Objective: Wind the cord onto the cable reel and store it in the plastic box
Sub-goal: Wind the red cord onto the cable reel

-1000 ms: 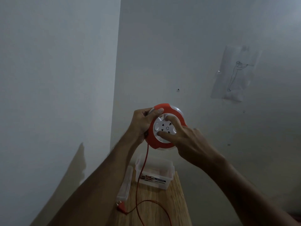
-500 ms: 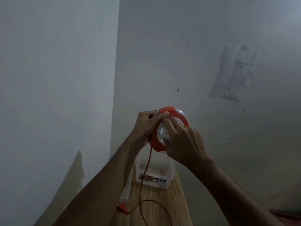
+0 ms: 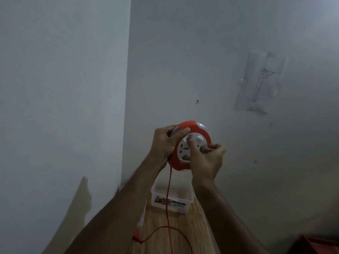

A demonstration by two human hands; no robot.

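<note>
I hold a round orange cable reel (image 3: 185,126) with a white socket face up in front of the wall. My left hand (image 3: 166,143) grips its left rim, thumb across the orange edge. My right hand (image 3: 205,162) pinches the white centre disc at its right side. A thin red cord (image 3: 167,197) hangs from the reel's underside down to the wooden table (image 3: 192,233), loops there and ends in a red plug (image 3: 136,236). The clear plastic box (image 3: 180,206) stands open on the table's far end, below the reel.
The box's clear lid (image 3: 142,215) lies along the table's left edge beside the box. Two grey walls meet in a corner behind the table. A paper sketch (image 3: 260,85) is stuck to the right wall. A dark red object (image 3: 319,244) shows at the bottom right.
My right hand has turned on the white centre disc, from covering its left part to gripping its right side. The socket face has rotated. The reel sits slightly lower.
</note>
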